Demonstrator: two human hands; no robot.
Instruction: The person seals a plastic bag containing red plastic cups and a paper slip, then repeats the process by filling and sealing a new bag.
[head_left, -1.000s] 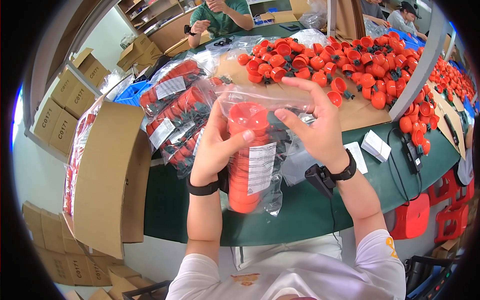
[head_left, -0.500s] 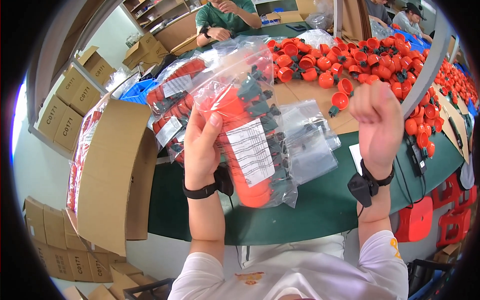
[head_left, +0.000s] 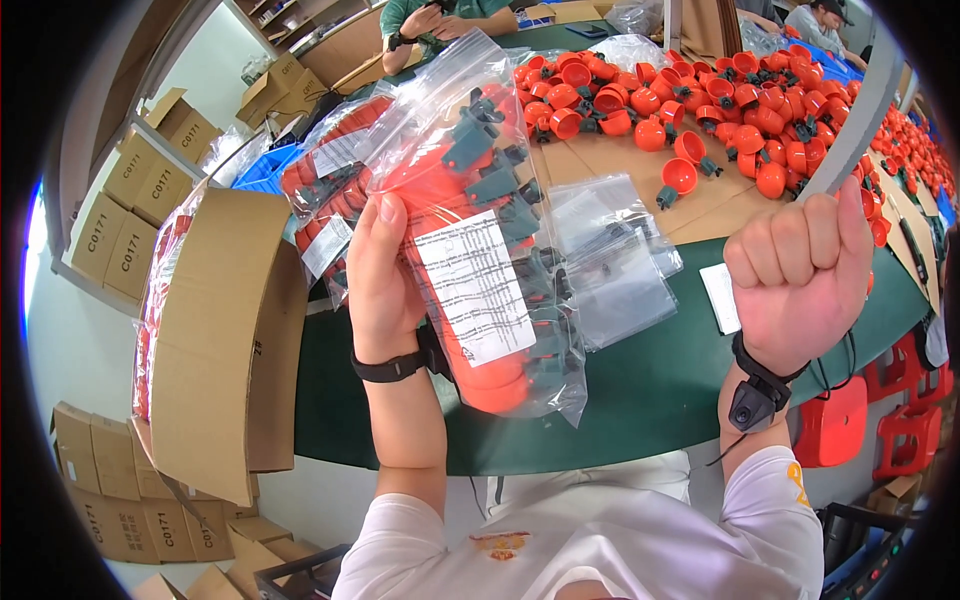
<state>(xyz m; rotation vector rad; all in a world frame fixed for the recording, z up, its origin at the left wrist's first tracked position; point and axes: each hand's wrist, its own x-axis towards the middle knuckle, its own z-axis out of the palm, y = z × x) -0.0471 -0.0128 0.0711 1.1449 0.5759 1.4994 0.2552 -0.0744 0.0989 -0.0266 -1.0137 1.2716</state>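
My left hand (head_left: 385,290) is closed on the left side of a clear zip bag (head_left: 455,85), holding it tilted above the green table. Inside are stacked red cups (head_left: 492,385) with dark green fittings along the right side, and a printed white slip (head_left: 475,290) faces me. My right hand (head_left: 795,280) is raised apart from the bag, its fingers curled into a fist with nothing visible in them. Beside the held bag, several flat clear bags (head_left: 625,295) lie on the table. Filled bags of red cups (head_left: 320,190) are piled behind my left hand.
A heap of loose red cups (head_left: 700,110) covers brown cardboard at the back right, behind a grey metal post (head_left: 850,130). An open carton (head_left: 215,340) stands at left, near a blue bin (head_left: 265,172). Another person (head_left: 465,20) sits opposite. Red stools (head_left: 832,430) stand at right.
My right hand has come nearer and to the right, its wrist turning so the curled fingers now face me. The held bag has shifted slightly left, still in my left hand.
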